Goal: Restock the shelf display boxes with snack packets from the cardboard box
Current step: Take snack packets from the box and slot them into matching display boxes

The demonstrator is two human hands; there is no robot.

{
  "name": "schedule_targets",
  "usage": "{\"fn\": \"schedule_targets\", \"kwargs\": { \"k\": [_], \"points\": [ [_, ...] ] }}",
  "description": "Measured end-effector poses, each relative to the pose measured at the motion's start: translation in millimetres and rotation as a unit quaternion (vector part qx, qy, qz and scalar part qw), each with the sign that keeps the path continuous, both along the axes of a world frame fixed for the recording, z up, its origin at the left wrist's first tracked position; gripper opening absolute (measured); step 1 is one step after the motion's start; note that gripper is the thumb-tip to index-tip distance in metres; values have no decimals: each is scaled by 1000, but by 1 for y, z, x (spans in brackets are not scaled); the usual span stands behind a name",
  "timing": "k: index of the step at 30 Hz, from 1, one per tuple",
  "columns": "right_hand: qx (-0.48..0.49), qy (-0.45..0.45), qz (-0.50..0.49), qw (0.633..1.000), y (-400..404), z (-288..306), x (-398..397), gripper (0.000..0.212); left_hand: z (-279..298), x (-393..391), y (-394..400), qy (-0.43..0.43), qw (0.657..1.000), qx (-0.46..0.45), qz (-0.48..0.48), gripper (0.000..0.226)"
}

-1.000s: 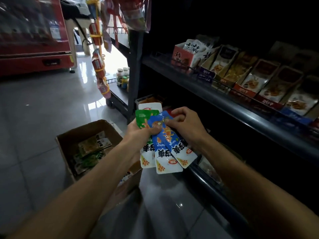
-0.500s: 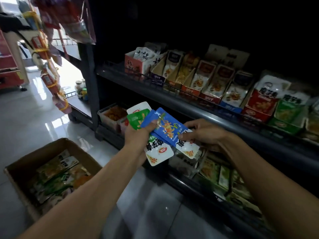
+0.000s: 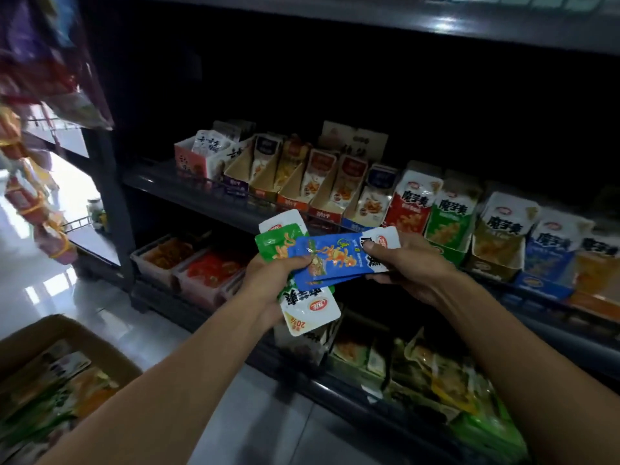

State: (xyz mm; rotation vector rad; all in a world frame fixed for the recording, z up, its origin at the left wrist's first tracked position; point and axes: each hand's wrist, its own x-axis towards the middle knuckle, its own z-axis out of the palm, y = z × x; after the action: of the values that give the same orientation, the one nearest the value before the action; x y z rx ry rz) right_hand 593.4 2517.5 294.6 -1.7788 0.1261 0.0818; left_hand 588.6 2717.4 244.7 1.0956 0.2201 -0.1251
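Blue packets (image 3: 339,260) lie long axis left-right between hands; right hand (image 3: 407,265) pinches their right end, nearest the blue box (image 3: 541,268). Left hand (image 3: 268,283) grips the rest.

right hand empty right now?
No, the right hand pinches the end of the blue packets, while the left hand grips the rest of the fanned stack.

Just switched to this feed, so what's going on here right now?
A person is restocking snacks. The left hand grips a fan of packets, and the right hand pinches the blue packets at their end, apparently sorting them out. The display boxes on the shelf lie just behind; the cardboard box sits lower left.
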Motion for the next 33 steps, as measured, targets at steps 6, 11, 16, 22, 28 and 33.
{"fn": "schedule_targets", "kwargs": {
  "k": [6, 11, 16, 22, 28, 33],
  "points": [
    [-50, -68, -55, 995, -56, 21, -13, 16, 15, -1, -52, -15, 998, 4, -57, 21],
    [4, -20, -38, 999, -102, 28, -26, 13, 25, -4, -93, -27, 993, -26, -112, 16],
    [-96, -44, -40, 994, -149, 40, -43, 11, 27, -12, -135, -26, 991, 14, -130, 16],
    [-225, -126, -151, 954, -225, 69, -66, 18, 35, -16, -184, -33, 987, 52, -149, 19],
    [-331, -144, -193, 912, -279, 88, -83, 20, 44, -22, -218, -30, 980, 71, -185, 24],
    [-383, -189, -199, 882, -289, 94, -71, 32, 44, -23, -236, -30, 975, 87, -202, 29]
  ]
}}
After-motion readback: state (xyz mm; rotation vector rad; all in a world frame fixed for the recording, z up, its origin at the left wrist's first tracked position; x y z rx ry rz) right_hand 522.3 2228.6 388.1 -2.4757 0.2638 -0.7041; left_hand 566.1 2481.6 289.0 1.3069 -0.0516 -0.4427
